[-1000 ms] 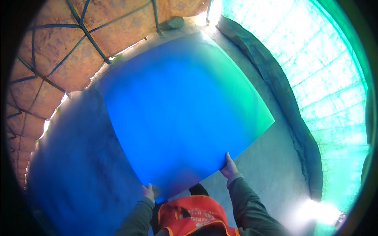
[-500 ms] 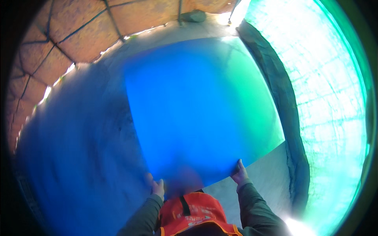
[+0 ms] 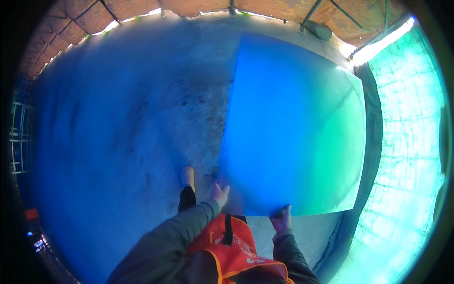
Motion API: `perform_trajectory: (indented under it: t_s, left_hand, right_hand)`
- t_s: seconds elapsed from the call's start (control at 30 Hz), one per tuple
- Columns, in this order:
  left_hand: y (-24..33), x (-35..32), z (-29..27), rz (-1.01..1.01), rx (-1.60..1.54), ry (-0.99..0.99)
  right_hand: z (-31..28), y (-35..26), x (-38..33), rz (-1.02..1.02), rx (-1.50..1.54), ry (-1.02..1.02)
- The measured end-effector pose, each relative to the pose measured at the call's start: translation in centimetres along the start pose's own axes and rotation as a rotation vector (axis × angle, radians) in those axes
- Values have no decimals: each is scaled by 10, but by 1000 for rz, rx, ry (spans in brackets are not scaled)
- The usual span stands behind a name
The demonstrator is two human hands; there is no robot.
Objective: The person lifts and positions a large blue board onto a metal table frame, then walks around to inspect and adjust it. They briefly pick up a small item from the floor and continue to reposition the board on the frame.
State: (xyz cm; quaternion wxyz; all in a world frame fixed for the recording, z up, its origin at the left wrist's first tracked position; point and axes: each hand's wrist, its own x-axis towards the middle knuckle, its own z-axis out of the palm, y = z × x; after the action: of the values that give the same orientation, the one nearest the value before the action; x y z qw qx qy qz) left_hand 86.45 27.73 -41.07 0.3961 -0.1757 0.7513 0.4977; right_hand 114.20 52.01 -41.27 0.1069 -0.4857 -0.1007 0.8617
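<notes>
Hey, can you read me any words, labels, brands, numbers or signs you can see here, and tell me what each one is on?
Red apron with orange trim: pale printing on the front, too small and blurred to read.
Large flat glossy sheet with a blue and green sheen, held in the left hand and right hand: no text visible.
Nothing else legible.

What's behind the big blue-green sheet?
Past the far edge of the sheet: floor, a grey lump, brownish-orange covering. Whatever lies directly behind it is hidden.
</notes>
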Motion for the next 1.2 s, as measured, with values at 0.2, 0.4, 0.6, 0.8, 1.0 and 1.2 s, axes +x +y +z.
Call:
perform_trajectory:
  t_s: [0.2, 0.4, 0.6, 0.8, 1.0, 1.2]
  left_hand:
    - [-13, -5, 46, 97, 229, -105]
    - [-26, -17, 109, 195, 122, -16]
    - [-13, -24, 101, -14, 127, -93]
    - [0, -22, 87, 114, 252, -56]
    - [4, -21, 82, 248, 150, 44]
    - [17, -20, 74, 375, 80, 54]
  right_hand:
    - [-40, -41, 15, -107, 38, 175]
    - [-45, -94, 9, -81, -8, -23]
    - [-55, -92, -6, -78, -193, 35]
    - [-53, -88, -12, -30, -169, 161]
    - [-35, -100, -14, 6, -109, 402]
    - [-33, -142, 9, -78, 42, 387]
